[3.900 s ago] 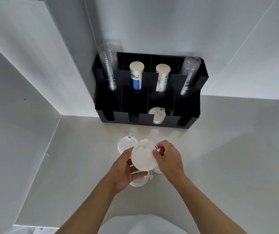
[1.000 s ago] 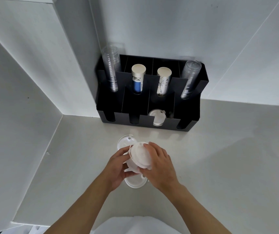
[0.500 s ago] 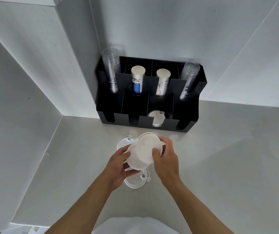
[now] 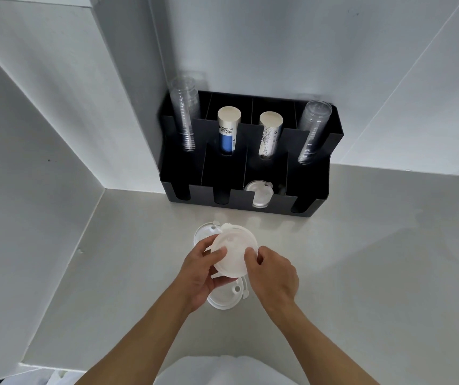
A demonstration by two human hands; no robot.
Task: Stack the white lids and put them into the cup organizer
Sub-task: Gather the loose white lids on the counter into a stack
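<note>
A stack of white lids (image 4: 233, 254) is held above the counter between both hands. My left hand (image 4: 199, 273) grips its left and lower side, my right hand (image 4: 274, 275) pinches its right edge. One white lid (image 4: 203, 232) lies on the counter behind the hands, another (image 4: 227, 297) lies just below them. The black cup organizer (image 4: 310, 201) stands against the wall. White lids (image 4: 258, 194) sit in its third front slot from the left.
The organizer's back row holds two stacks of clear cups (image 4: 185, 115) (image 4: 313, 129) and two stacks of paper cups (image 4: 228, 129) (image 4: 270, 132). White walls close in on the left and behind. The grey counter (image 4: 375, 259) extends to the right.
The top lid has come down flat onto the stack in my hands. My right hand shifted from the top of the stack to its right edge.
</note>
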